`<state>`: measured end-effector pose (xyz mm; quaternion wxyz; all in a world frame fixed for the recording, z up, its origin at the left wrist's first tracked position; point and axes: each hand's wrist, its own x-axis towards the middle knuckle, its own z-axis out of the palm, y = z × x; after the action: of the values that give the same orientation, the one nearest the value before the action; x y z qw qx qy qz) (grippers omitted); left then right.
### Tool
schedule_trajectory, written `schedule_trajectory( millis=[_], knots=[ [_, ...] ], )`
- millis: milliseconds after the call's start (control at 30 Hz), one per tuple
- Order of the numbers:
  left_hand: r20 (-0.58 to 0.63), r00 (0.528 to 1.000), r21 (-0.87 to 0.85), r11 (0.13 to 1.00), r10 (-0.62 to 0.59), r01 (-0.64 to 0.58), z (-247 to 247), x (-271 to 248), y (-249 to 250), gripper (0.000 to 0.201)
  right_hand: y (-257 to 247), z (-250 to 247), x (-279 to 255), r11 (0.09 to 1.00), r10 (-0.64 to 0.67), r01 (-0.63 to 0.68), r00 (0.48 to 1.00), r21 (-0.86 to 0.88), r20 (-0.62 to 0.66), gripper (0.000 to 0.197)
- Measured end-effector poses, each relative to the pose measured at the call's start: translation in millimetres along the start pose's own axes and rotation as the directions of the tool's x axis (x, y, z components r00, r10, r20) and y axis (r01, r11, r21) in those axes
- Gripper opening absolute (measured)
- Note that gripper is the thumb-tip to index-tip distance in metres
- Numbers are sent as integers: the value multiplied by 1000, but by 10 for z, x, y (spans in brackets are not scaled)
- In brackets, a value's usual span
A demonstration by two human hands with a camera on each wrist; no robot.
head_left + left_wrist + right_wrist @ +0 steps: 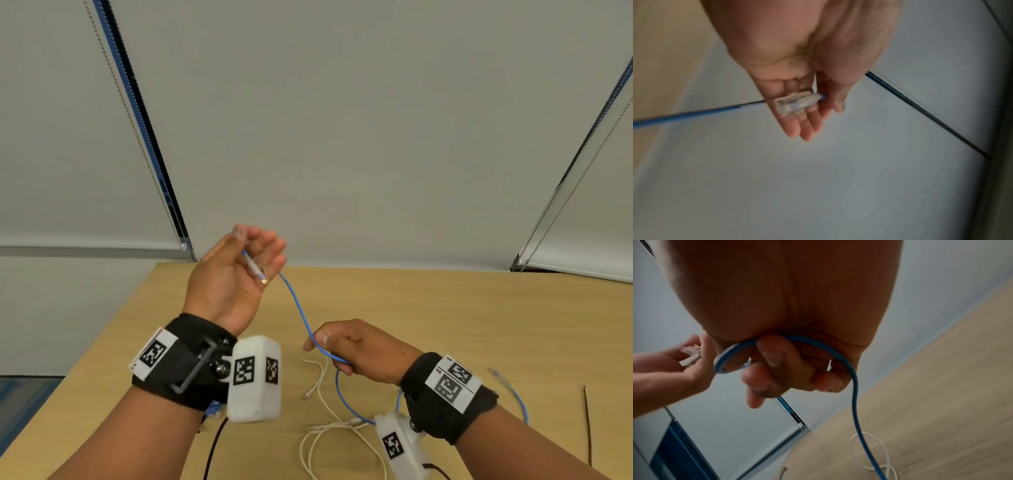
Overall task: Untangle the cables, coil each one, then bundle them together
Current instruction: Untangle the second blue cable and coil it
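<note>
The clear plug (794,104) at the end of the blue cable (301,318) is held only lightly in the left hand (233,277), pinched by the thumb against loosely bent fingers, so it could be pulled out if the cable is tugged too hard. Farther along, the blue cable is gripped in the right hand (356,346), whose fingers are curled tight around it. Below that hand the cable drops to the wooden table (479,308), where it is crossed by the white cable (329,428); if the blue one is lifted fast, the white one could be dragged up with it and a knot made tighter. A dark cable (214,445) at the table's near edge could also be caught. The blue cable is thin, smooth and bendy, and it hangs in a soft curve between the two hands, raised above the table. No coil has been made yet, and the white cable is left in loose loops.
</note>
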<state>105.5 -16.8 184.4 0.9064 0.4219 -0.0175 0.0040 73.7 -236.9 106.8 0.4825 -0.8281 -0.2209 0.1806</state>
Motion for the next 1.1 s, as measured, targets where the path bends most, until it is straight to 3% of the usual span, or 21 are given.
schedule_trajectory(
  millis=[67, 133, 167, 200, 233, 267, 300, 333, 433, 533, 600, 700, 800, 933, 1100],
  knots=[
    [-28, 993, 26, 993, 116, -116, -1, 65, 30, 27, -2, 8, -11, 999, -19, 19, 1000, -31, 8, 32],
    [-50, 969, 243, 944, 244, -225, -24, 101, 5, 26, -54, -1, -32, 999, -41, 42, 999, -23, 35, 27],
    [-35, 952, 396, 879, 303, -265, -50, 106, -31, 26, -98, -16, -52, 999, -53, 53, 998, 7, 45, 23],
    [17, 937, 574, 763, 350, -296, -86, 109, -89, 26, -158, -40, -78, 996, -72, 70, 996, 49, 43, 18],
    [105, 930, 744, 592, 352, -309, -120, 100, -156, 26, -229, -77, -108, 991, -100, 98, 995, 86, 26, 15],
    [196, 937, 857, 414, 291, -307, -147, 74, -230, 27, -301, -129, -134, 985, -134, 134, 991, 111, -12, 15],
    [256, 948, 902, 306, 187, -304, -165, 34, -312, 30, -368, -199, -154, 978, -163, 170, 984, 124, -64, 16],
    [278, 959, 909, 304, 64, -284, -171, -16, -399, 34, -424, -282, -167, 972, -179, 195, 976, 134, -125, 18],
    [266, 936, 787, 613, -231, -72, -100, -192, -620, 46, -465, -511, -180, 969, -140, 190, 948, 155, -284, 22],
    [280, 926, 609, 793, -253, 33, -15, -267, -729, 46, -395, -557, -196, 948, -41, 146, 937, 284, -346, 27],
    [324, 919, 582, 813, -225, -6, 16, -247, -757, 47, -342, -538, -216, 903, -9, 162, 933, 398, -359, 27],
    [343, 917, 643, 763, -204, -71, -9, -221, -780, 47, -309, -531, -236, 869, -62, 228, 931, 438, -361, 26],
    [328, 914, 572, 820, -240, 11, -53, -230, -808, 42, -319, -554, -237, 868, -98, 254, 930, 426, -354, 27],
    [397, 864, 480, 873, -308, 91, 13, -279, -806, 43, -272, -583, -213, 904, -23, 201, 903, 376, -429, 30],
    [379, 907, 217, 970, -185, 108, 139, -262, -625, 35, -195, -545, -155, 944, 101, 49, 897, 325, -430, 17]
  ],
)
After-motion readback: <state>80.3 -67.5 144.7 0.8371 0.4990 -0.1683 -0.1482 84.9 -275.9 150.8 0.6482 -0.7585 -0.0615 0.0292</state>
